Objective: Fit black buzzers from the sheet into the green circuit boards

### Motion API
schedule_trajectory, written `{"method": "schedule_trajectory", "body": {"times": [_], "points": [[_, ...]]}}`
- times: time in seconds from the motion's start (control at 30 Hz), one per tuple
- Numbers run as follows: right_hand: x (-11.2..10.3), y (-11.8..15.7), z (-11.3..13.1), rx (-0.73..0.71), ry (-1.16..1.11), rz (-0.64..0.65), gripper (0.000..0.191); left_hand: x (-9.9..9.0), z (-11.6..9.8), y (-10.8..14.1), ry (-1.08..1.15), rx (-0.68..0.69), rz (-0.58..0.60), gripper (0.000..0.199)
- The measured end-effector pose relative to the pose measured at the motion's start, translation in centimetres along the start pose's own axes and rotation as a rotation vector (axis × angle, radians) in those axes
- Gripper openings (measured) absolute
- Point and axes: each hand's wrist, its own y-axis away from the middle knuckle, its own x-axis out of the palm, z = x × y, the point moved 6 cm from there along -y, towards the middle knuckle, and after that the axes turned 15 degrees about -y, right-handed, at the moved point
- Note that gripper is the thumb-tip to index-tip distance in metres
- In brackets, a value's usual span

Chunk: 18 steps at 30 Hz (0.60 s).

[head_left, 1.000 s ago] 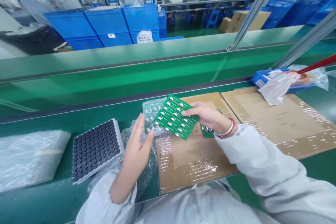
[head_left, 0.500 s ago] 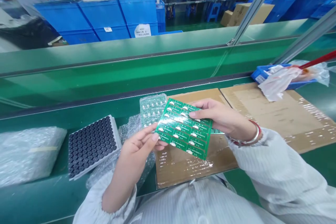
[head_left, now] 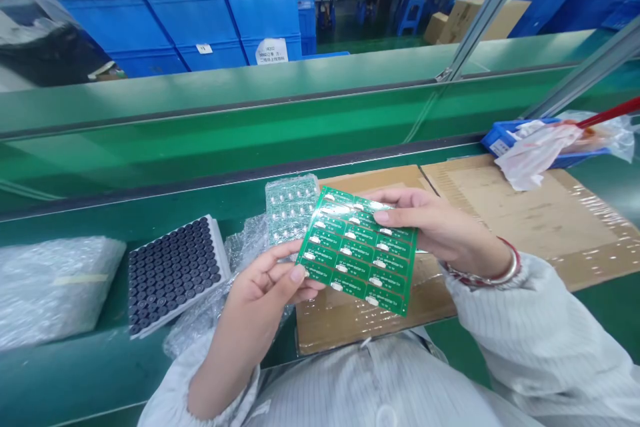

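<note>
Head view: you hold a green circuit board point(head_left: 357, 253) up in front of you with both hands, just right of the frame's lower centre, above a cardboard sheet point(head_left: 360, 327). Your left hand point(head_left: 257, 303) closes on its lower left edge, with the thumb near the corner and the fingers reaching under it. Your right hand point(head_left: 440, 230) clamps the upper right end, its fingertips lying over the face. The board's long axis runs across the frame, sloping down to the right, and its face tips up toward you, showing rows of small white parts. Your left hand is nearer the board's left end and your right hand nearer its right end, with the board about evenly between them. Behind its upper left corner lies a clear blister tray point(head_left: 293, 208) on bubble wrap point(head_left: 245, 253). Further left on the green tabletop point(head_left: 70, 373) sit a tray of round black parts point(head_left: 175, 273) and a wrapped bundle point(head_left: 53, 290). At upper right, a blue tray point(head_left: 503, 139) holds a plastic bag point(head_left: 537, 155).
</note>
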Motion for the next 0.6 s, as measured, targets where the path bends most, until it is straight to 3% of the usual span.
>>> {"method": "schedule_trajectory", "body": {"times": [0.6], "points": [[0.35,0.56,-0.19,-0.005,-0.031,0.046,0.035,0.31,0.47,0.35,0.008,-0.007,0.079,0.032]]}}
